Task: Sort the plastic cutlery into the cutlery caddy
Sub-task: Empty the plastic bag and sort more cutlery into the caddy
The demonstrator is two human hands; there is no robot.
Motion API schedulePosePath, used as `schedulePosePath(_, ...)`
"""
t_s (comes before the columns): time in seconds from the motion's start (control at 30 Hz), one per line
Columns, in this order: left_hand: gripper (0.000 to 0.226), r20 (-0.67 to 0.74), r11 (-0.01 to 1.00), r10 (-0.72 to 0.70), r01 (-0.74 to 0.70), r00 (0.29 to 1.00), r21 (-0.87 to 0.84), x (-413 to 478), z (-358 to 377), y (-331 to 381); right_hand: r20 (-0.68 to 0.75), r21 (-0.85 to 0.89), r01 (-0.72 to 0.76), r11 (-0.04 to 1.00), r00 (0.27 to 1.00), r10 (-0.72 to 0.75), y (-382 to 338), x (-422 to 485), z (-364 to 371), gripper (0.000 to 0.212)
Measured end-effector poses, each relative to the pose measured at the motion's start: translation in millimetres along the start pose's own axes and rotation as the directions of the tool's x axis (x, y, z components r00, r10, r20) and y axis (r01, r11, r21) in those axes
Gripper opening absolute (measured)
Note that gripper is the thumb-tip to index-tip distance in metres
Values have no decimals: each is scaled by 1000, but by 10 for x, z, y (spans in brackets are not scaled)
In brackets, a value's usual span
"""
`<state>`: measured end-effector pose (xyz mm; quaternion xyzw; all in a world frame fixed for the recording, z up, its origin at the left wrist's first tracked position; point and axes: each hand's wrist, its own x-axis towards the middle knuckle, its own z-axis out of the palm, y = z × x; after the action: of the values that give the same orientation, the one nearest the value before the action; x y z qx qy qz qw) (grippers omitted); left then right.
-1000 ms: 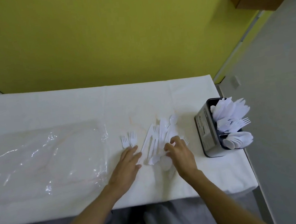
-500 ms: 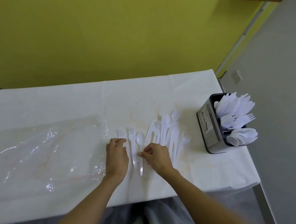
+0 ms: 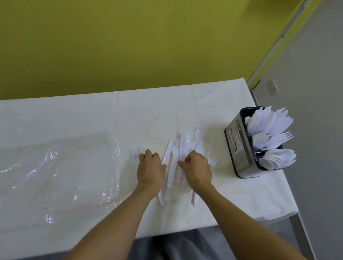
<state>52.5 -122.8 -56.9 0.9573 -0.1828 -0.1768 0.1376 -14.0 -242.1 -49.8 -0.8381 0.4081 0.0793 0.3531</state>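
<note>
Loose cutlery (image 3: 169,152) mid-frame, cutlery caddy (image 3: 237,145) right of it.
Both sit on the tabletop (image 3: 55,114); a plastic sheet (image 3: 48,178) lies at left of frame.

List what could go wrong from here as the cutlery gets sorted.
1. The loose cutlery overlaps, white on a white tablecloth; the right hand might lift mixed pieces together and missort them.
2. The caddy stands by the table's right edge, already crowded, with pieces leaning outward; pushing more in could knock some to the floor.
</note>
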Motion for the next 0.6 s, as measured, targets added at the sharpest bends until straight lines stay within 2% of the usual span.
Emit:
schedulePosePath(0.13,17,30,987,-97,100,995,-129,-7,3,-27,23,74,-44,996,999,42,12,44,-45,13)
schedulePosePath(0.27,18,-25,933,-181,163,983,-320,-32,-15,20,-40,219,-75,973,996,86,139,12,-161,9)
schedulePosePath(0.4,12,-69,826,-257,182,964,-533,-22,-45,124,-68,161,2,987,998,10,175,-3,-151,9)
schedulePosePath(0.5,15,-66,782,-292,198,954,-591,-46,-37,177,-19,67,44,997,999,-43,60,44,-72,17)
schedulePosePath(0.6,20,-90,766,-294,178,952,-617,-95,-22,171,30,-16,22,1000,999,-22,-25,81,22,18)
